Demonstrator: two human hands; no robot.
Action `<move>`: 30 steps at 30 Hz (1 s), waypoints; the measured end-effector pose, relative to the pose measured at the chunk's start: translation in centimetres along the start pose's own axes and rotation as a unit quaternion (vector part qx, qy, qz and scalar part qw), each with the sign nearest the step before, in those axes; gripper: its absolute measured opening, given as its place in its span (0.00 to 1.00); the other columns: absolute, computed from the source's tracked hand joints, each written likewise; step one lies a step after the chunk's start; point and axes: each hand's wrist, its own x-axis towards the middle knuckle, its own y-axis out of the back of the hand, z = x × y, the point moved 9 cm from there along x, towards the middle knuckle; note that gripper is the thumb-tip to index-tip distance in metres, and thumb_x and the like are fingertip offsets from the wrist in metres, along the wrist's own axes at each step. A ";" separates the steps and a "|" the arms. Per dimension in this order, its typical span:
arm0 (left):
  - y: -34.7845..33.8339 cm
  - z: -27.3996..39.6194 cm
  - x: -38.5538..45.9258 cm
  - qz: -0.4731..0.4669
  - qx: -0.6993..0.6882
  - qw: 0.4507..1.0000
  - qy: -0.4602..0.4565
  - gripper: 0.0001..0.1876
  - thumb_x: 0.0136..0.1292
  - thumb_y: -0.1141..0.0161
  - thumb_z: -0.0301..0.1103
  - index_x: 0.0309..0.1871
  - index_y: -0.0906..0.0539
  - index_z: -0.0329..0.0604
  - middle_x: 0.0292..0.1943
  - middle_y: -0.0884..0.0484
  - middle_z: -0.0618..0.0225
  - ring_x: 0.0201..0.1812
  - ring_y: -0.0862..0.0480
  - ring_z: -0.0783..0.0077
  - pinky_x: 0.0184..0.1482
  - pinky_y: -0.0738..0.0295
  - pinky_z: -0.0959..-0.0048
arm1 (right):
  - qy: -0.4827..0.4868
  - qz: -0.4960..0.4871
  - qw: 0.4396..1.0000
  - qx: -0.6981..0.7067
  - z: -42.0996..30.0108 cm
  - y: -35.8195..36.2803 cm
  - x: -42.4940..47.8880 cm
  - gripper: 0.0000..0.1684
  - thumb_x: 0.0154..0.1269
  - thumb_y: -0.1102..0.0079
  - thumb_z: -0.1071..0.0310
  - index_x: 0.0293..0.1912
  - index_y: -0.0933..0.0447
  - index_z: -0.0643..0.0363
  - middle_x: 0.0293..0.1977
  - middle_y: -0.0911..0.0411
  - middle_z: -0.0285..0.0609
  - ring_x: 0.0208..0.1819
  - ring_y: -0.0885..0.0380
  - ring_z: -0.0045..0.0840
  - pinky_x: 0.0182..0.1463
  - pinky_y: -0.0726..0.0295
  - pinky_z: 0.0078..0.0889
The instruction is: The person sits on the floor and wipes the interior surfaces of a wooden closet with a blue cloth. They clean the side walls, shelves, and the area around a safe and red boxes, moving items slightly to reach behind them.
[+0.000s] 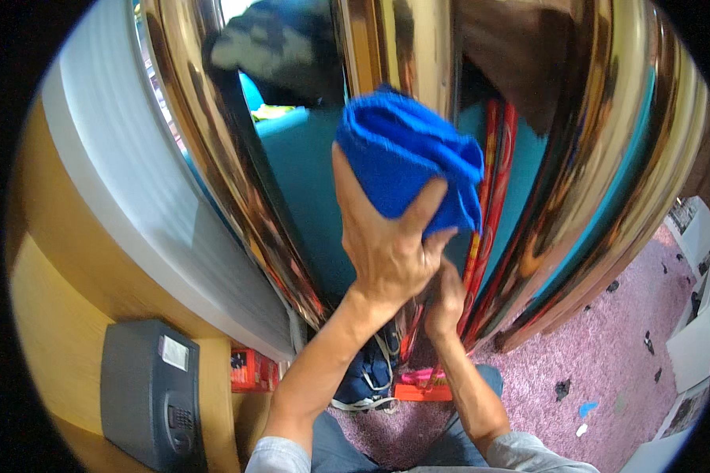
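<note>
A folded blue cloth (390,171) is in my left hand (384,254), thumb and fingers spread around it. It is raised in front of a polished gold-coloured metal post (417,47), but whether it touches the post is not clear. Lower down and partly behind the left wrist is my right hand (447,304). Its fingers are mostly hidden, so what it touches cannot be told. Just right of both hands stand red patterned poles (488,207). More shiny gold posts (591,195) rise on either side, with a teal surface (307,195) behind them.
A dark grey safe with a keypad (148,390) stands on a wooden shelf at left. Below are a navy shoe (364,372) and an orange broom or dustpan (423,392). Dark scraps (562,389) litter the pink carpet (615,349); white boxes (698,349) line the right.
</note>
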 end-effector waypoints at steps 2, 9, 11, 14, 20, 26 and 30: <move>1.0 -0.7 2.3 -0.029 -0.017 0.999 0.015 0.27 0.56 0.29 0.57 0.62 0.19 0.79 0.75 0.55 0.22 0.72 0.43 0.17 0.68 0.35 0.39 | -0.036 0.023 0.998 -0.056 0.1 -0.7 -0.8 0.26 0.80 0.59 0.59 0.61 0.25 0.69 0.59 0.22 0.52 0.61 0.24 0.36 0.67 0.31 0.33; 3.2 0.3 15.8 -0.006 -0.049 0.998 0.024 0.28 0.54 0.25 0.50 0.61 0.18 0.80 0.74 0.53 0.20 0.69 0.38 0.16 0.65 0.28 0.42 | -0.077 0.008 0.956 -0.283 -3.8 -1.8 -0.5 0.20 0.78 0.56 0.69 0.64 0.28 0.63 0.44 0.19 0.61 0.43 0.17 0.45 0.49 0.21 0.42; 4.3 0.9 19.5 -0.017 -0.033 0.999 0.022 0.28 0.54 0.24 0.48 0.61 0.18 0.80 0.74 0.53 0.20 0.69 0.37 0.16 0.64 0.28 0.42 | -0.117 -0.055 0.902 -0.413 -6.4 -3.2 -0.3 0.26 0.70 0.50 0.72 0.67 0.30 0.59 0.39 0.19 0.66 0.41 0.18 0.59 0.45 0.19 0.53; 4.9 1.4 24.6 -0.036 -0.055 0.997 0.035 0.33 0.48 0.22 0.43 0.61 0.19 0.79 0.73 0.52 0.19 0.69 0.37 0.17 0.64 0.28 0.42 | -0.174 -0.126 0.825 -0.522 -7.8 -3.0 -0.2 0.35 0.60 0.42 0.69 0.69 0.31 0.54 0.38 0.17 0.66 0.42 0.17 0.60 0.46 0.19 0.59; 8.3 3.1 37.8 -0.031 -0.076 0.997 0.011 0.38 0.50 0.23 0.34 0.68 0.23 0.69 0.74 0.50 0.23 0.70 0.38 0.18 0.66 0.33 0.40 | -0.260 -0.216 0.828 -0.447 -14.0 -5.0 -3.9 0.30 0.61 0.39 0.64 0.64 0.25 0.55 0.40 0.17 0.66 0.47 0.17 0.58 0.52 0.19 0.56; 11.1 4.8 54.1 0.002 -0.014 0.999 -0.031 0.41 0.63 0.31 0.49 0.78 0.36 0.63 0.74 0.48 0.28 0.68 0.34 0.24 0.70 0.37 0.39 | -0.236 -0.382 0.795 -0.409 -29.0 -11.3 -4.6 0.27 0.63 0.35 0.59 0.61 0.22 0.55 0.45 0.15 0.56 0.50 0.16 0.50 0.55 0.18 0.48; 12.6 5.2 61.8 0.037 -0.056 0.997 -0.026 0.54 0.59 0.27 0.45 0.81 0.50 0.39 0.71 0.41 0.30 0.66 0.30 0.31 0.67 0.30 0.49 | -0.117 -0.360 0.844 -0.381 -44.2 -19.4 4.0 0.19 0.66 0.37 0.69 0.55 0.20 0.63 0.42 0.16 0.59 0.45 0.14 0.46 0.49 0.15 0.42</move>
